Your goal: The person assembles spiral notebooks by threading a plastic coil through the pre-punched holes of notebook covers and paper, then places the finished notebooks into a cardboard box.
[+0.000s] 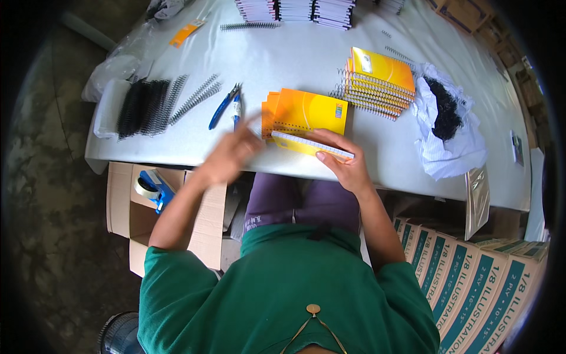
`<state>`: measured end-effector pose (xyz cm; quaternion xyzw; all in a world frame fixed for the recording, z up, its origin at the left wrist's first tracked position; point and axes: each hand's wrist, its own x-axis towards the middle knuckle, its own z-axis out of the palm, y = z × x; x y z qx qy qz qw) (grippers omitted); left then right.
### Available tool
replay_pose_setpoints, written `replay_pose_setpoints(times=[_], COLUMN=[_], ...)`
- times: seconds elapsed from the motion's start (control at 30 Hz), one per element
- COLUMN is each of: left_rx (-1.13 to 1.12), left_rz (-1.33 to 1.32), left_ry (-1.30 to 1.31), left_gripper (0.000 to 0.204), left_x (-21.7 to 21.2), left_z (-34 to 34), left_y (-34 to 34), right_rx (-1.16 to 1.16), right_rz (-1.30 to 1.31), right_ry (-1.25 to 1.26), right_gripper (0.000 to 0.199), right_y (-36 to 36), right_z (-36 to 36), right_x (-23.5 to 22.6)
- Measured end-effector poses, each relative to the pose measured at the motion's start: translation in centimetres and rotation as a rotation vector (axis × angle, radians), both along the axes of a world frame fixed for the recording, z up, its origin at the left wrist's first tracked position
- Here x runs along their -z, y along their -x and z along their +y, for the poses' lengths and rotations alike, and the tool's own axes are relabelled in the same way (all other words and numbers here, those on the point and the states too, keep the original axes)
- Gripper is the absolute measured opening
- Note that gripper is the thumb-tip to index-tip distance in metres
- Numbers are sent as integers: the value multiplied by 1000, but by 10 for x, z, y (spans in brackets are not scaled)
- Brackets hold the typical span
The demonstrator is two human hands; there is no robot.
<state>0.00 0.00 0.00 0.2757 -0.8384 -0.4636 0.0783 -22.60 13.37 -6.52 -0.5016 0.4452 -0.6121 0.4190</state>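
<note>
My right hand [346,164] grips one end of a small notebook block [298,140] at the table's near edge, thumb on the near side and fingers behind. Its white page edges face up, and part of a yellow cover shows below. Just behind lies a stack of yellow and orange notebooks [321,109] with a row of punched holes. My left hand [231,154] is smeared by motion to the left of the block, so its fingers are unclear. Blue-handled pliers [221,111] and a second blue-handled tool [237,110] lie beyond that hand.
Black spiral coils [147,107] are bunched at left. Coil-bound yellow notebooks [380,85] are piled at right, beside crumpled white wrapping [439,150] holding black coils. Page stacks [295,10] stand at the back. An open carton [121,203] with a blue tape dispenser [159,187] sits below left.
</note>
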Motion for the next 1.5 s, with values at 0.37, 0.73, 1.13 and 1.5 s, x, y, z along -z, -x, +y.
replay_pose_setpoints(times=[0.37,0.73,1.13,1.5], left_rx=[-246,-265,205,-331], left_rz=[71,74,-87,259], left_ry=[177,-1009,920,1279], left_gripper=[40,36,65,108], left_x=[17,-1,-11,60], left_z=[9,-22,-5,5], left_y=[9,5,26,25], right_rx=[109,109,171,272], right_rz=[96,186,300,433], right_ry=[-58,65,83,285], right_gripper=[25,27,26,45], right_y=[0,1,-13,-42], right_z=[1,1,7,11], right_x=[6,9,7,17])
